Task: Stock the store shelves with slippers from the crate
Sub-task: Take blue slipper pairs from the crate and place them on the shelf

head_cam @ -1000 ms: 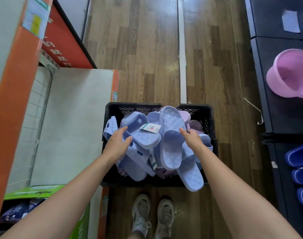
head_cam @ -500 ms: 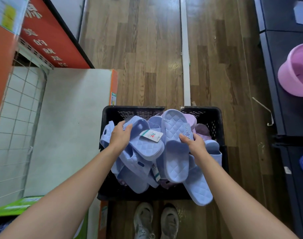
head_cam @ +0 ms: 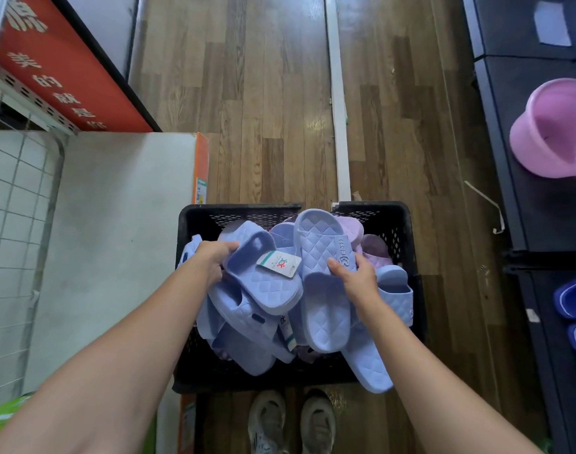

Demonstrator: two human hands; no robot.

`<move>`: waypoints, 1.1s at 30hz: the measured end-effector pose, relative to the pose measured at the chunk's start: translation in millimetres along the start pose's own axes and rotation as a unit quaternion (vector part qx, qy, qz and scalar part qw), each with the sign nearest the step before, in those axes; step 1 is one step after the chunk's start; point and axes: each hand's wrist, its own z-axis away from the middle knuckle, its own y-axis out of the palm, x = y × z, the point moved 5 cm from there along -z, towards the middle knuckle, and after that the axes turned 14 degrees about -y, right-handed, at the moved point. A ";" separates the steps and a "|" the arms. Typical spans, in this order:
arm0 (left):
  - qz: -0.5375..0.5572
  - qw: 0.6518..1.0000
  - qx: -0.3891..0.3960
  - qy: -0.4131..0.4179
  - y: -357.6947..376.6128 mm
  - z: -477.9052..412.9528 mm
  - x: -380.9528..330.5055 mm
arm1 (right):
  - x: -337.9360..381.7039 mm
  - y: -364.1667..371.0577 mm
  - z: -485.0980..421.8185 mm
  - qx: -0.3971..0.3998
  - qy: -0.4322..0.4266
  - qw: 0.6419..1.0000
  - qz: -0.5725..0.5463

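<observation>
Black plastic crate sits on the wood floor at lower centre of the frame, just above your shoes. It is heaped with pale blue slippers; a few lilac-pink slippers show at its upper right corner. Your left hand is at the left of the heap, fingers curled over the upper edge of the tagged slipper, which lies slanted across the top of the pile with a white paper tag on its upper face. Your right hand, right of centre, grips the second slipper across its strap: thumb on the strap's face, the other fingers wrapped round its right edge. This one lies lengthwise, one end toward the top of the frame, touching the tagged slipper along its left side. One overhanging slipper sticks out past the crate's near rim at lower right. Dark shelving runs down the right edge of the frame; a pink basin stands on it at upper right and dark blue slippers lie in a row at lower right. A pale shelf board fills the left of the frame, touching the crate's left side, with a red sign at upper left.
</observation>
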 end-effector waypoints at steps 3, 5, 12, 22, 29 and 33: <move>0.013 1.000 -0.001 -0.005 -2.7 -2.4 2.3 | 3.7 -1.1 1.7 0.004 -0.006 1.000 0.001; 0.001 1.000 0.010 -0.012 -1.4 -2.1 2.7 | 5.2 -4.1 2.7 0.005 0.000 1.000 0.001; 0.021 0.995 0.074 -0.065 9.0 4.7 13.1 | 10.0 -6.4 3.0 0.016 0.000 1.000 -0.001; 0.175 0.976 0.121 -0.048 12.8 3.4 21.7 | 19.4 -22.2 7.1 0.011 0.024 0.999 -0.045; 0.073 0.987 0.109 0.097 3.5 54.9 28.6 | 48.6 -53.3 32.4 -0.048 -0.016 0.999 0.018; -0.010 0.977 0.096 0.191 -20.6 110.5 31.8 | 71.6 -69.3 58.9 -0.048 -0.029 0.997 0.055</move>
